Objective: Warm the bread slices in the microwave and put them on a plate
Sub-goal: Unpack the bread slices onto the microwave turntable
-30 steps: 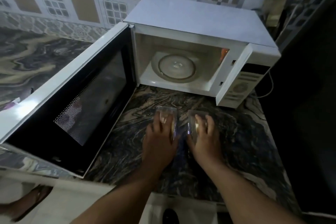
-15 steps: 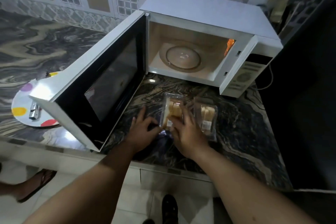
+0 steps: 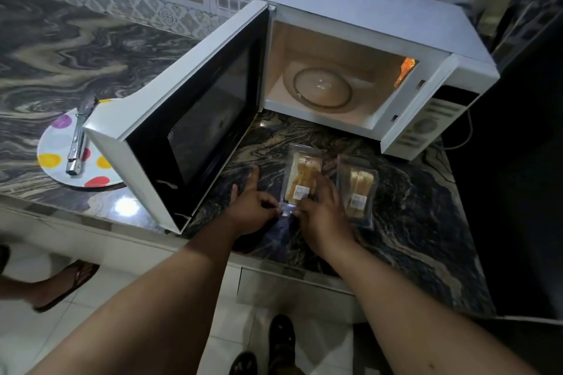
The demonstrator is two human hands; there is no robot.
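Both hands at one bread packet

The left hand and right hand pinch the near end of the left bread packet; the open microwave door partly hides the plate.

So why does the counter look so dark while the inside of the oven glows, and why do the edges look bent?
Head view: the lit lamp inside the open microwave brightens its cavity, while the counter around the bread packs stays dim; a glare spot shines on the counter edge below the door; the wide-angle lens bows straight lines; the top right corner is smeared with blur.
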